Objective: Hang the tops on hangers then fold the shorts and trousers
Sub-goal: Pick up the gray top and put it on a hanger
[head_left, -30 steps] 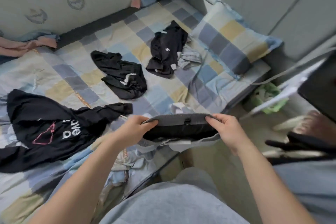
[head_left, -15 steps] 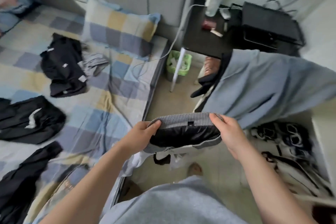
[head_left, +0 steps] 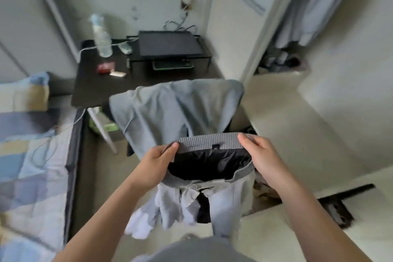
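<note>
**Grey bottoms carried off the bed, still unfolded**

A person turns from the checked bed [head_left: 32,155], now only a strip at the left edge, towards the black desk [head_left: 95,87] with its water bottle [head_left: 102,36]. A second ago the black clothes strewn on the bedding filled the scene; they have since swung out of sight.

At centre, the left hand [head_left: 157,159] pinches one end of a ribbed waistband [head_left: 208,143], thumb on top. The grey bottoms [head_left: 212,198] hang from the waistband in mid-air over the floor, mouth held open on a dark lining, in front of a blue-grey garment [head_left: 170,108] draped over what seems to be a chair. The right hand [head_left: 261,155] clasps the other end, as it did before the turn.

The legs bunch as they hang, so shorts or trousers is hard to call. No fold has begun, and with the bed behind, a flat surface for folding looks yet to be chosen.
</note>
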Action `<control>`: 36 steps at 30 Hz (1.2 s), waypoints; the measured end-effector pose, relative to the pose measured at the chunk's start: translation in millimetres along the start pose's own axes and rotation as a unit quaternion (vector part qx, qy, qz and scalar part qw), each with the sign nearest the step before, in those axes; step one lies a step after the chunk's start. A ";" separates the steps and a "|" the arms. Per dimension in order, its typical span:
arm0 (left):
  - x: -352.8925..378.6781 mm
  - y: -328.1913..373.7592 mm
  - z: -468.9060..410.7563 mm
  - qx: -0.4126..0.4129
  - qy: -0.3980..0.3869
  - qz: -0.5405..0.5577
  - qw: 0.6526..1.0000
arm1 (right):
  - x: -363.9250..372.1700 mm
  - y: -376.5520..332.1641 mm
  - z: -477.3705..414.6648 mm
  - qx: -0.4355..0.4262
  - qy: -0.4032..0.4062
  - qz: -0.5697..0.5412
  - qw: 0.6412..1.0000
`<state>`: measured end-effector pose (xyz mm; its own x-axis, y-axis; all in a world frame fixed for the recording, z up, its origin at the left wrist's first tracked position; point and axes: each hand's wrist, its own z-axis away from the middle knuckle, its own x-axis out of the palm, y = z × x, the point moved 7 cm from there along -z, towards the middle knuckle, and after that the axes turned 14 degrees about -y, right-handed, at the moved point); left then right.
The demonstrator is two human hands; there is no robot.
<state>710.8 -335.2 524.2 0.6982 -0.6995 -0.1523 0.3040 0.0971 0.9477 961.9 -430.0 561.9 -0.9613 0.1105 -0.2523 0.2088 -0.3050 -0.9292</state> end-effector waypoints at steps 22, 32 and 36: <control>110.3 434.5 -287.7 0.353 -0.215 -0.235 0.880 | -321.2 -263.9 3.9 -0.133 0.377 0.183 0.898; 144.8 635.2 -309.0 0.488 -0.274 -0.179 0.809 | -403.8 -421.0 51.0 -0.088 0.516 0.276 0.806; 156.5 710.4 -294.7 0.536 -0.262 -0.161 0.786 | -428.0 -481.2 79.6 -0.035 0.548 0.340 0.763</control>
<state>1227.1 -167.0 1091.0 0.2486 -0.7885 -0.5626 -0.5075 -0.6008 0.6177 1258.5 -405.9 1138.5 0.0945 0.6854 -0.7220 0.6381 -0.5984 -0.4845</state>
